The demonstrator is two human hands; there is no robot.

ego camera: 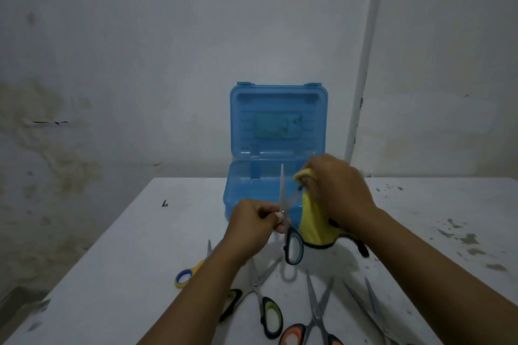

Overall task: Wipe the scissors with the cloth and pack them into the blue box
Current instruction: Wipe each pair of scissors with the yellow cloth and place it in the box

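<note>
Head view. Nearest the camera, along the near edge of the white table, lie loose pairs: orange-handled scissors, green-handled scissors just to their left, a plain steel pair to their right, and yellow-handled scissors farther left, partly hidden under the left forearm. All blades point away from the camera, toward the blue box.

The blue box stands open at the far edge of the table, its lid upright against the wall, its tray facing up; what the tray contains cannot be told.

In front of the box, the left hand is closed in a fist around the pivot and upper handle of the blue-handled scissors, held above the table with the blades spread: one blade rises straight up before the box tray, the other slants right. One handle loop hangs below the fist.

To the right of these scissors, the right hand is curled shut on the yellow cloth, pinching cloth around the slanted blade; the remainder of the cloth drapes down to the table.
</note>
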